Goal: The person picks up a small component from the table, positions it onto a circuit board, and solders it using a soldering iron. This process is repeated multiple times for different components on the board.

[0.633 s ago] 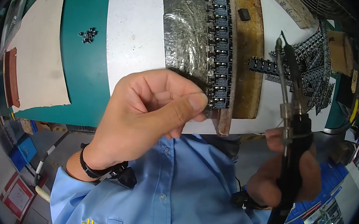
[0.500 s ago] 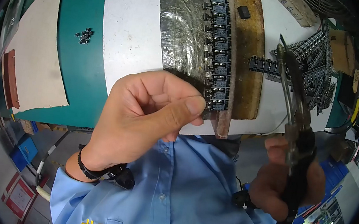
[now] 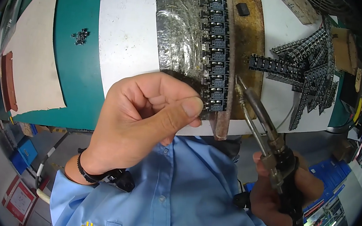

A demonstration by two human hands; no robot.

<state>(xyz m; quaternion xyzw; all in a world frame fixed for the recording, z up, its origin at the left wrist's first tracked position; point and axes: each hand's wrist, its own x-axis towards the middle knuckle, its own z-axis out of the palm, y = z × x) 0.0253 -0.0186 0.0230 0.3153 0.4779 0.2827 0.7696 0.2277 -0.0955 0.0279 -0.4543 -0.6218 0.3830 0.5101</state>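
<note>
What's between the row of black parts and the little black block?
In the head view, a narrow brownish bar and a bit of brown board lie between the row and the block.

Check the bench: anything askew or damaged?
The beige sheet at left has a ragged lower edge, possibly torn. At right, circuit strips lie jumbled, crossing at odd angles, unlike the single strip by the left hand.
</note>
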